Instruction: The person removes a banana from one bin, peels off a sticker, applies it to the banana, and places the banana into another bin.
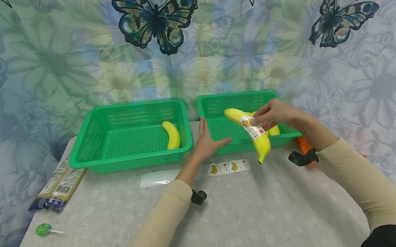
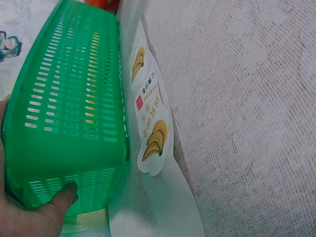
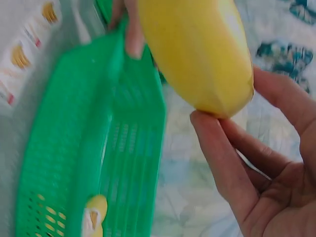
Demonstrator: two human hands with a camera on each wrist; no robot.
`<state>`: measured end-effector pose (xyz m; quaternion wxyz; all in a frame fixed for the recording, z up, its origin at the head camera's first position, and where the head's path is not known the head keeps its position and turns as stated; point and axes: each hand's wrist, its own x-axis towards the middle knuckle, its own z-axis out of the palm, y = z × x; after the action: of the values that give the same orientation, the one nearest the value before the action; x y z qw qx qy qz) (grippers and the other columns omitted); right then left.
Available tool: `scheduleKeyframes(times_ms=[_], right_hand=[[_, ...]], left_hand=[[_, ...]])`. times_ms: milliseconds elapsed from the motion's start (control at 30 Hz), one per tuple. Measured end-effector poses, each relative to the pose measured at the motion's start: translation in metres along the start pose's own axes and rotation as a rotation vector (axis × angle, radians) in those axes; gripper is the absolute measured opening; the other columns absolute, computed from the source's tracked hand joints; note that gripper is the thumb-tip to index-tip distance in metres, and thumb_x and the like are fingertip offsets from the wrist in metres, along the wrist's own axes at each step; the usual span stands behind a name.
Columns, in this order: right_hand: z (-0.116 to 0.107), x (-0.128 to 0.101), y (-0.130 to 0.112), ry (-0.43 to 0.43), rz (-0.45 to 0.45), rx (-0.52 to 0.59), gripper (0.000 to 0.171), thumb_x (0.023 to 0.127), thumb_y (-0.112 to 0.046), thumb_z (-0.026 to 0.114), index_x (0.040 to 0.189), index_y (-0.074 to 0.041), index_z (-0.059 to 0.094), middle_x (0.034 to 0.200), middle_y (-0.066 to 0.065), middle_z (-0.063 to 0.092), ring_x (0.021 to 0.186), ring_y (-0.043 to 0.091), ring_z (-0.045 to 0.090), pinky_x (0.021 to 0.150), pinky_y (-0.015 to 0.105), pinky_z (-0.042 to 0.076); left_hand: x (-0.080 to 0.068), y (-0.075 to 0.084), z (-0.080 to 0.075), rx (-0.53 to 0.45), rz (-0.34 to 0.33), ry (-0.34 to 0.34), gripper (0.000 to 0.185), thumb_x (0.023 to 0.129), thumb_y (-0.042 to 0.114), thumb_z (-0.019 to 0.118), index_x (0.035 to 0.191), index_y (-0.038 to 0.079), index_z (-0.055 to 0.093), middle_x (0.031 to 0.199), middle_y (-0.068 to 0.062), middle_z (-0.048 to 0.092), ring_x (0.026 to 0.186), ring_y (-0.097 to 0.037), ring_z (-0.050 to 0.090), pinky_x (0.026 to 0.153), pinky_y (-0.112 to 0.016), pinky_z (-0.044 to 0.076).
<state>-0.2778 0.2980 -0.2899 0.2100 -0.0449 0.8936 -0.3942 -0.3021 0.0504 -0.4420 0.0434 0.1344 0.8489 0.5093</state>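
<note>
My right hand (image 1: 274, 115) pinches a yellow banana (image 1: 261, 142) near its upper part and holds it over the front rim of the right green basket (image 1: 239, 97). A white label (image 1: 254, 130) is stuck across this banana. In the right wrist view the banana (image 3: 197, 49) rests against my fingertips (image 3: 217, 143) above the basket (image 3: 74, 148). Another banana (image 1: 274, 130) lies in that basket. My left hand (image 1: 207, 140) rests against the basket's front left corner, its thumb (image 2: 61, 197) on the wall (image 2: 69, 98). One banana (image 1: 172, 135) lies in the left basket (image 1: 129, 162).
A strip of banana stickers (image 1: 228, 167) on a clear backing sheet (image 1: 154, 179) lies just in front of the baskets. A packet (image 1: 60, 186) and lollipops (image 1: 44, 229) sit at the table's left edge. An orange object (image 1: 304, 144) is behind my right wrist.
</note>
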Motion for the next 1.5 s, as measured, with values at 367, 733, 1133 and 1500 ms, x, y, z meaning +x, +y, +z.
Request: scheduleKeyframes(times_ms=[367,733,1133,1500], right_hand=[[-0.033,0.064,0.0,-0.003,0.041,-0.04,0.065,0.082,-0.042,0.076,0.131,-0.001,0.06,0.141,0.021,0.054,0.098,0.021,0.072,0.1,0.045,0.052],[-0.037,0.114,0.026,-0.062,0.096,-0.091,0.053,0.09,-0.035,0.07,0.13,-0.002,0.061,0.144,0.021,0.05,0.117,0.032,0.063,0.097,0.042,0.054],[-0.033,0.145,0.049,-0.065,0.156,-0.159,0.051,0.09,-0.029,0.071,0.127,0.005,0.06,0.136,0.028,0.053,0.105,0.032,0.068,0.094,0.045,0.055],[-0.022,0.158,0.057,-0.051,0.228,-0.259,0.042,0.086,-0.024,0.076,0.114,0.005,0.065,0.112,0.02,0.067,0.087,0.025,0.072,0.082,0.04,0.06]], left_hand=[[-0.001,0.0,0.001,-0.032,-0.011,-0.011,0.121,0.079,0.056,0.073,0.157,0.014,-0.01,0.164,0.003,-0.019,0.153,-0.031,0.005,0.118,-0.055,0.028],[-0.005,-0.002,0.003,-0.027,-0.014,0.008,0.12,0.08,0.053,0.074,0.157,0.011,-0.007,0.164,0.004,-0.018,0.153,-0.031,0.008,0.117,-0.054,0.03],[-0.009,-0.001,0.002,-0.03,-0.006,0.015,0.119,0.08,0.054,0.073,0.157,0.012,-0.007,0.164,0.007,-0.018,0.153,-0.028,0.006,0.117,-0.055,0.03],[-0.008,0.001,0.0,-0.017,0.006,0.004,0.117,0.081,0.053,0.072,0.157,0.011,-0.006,0.164,0.005,-0.019,0.153,-0.029,0.004,0.117,-0.055,0.03]])
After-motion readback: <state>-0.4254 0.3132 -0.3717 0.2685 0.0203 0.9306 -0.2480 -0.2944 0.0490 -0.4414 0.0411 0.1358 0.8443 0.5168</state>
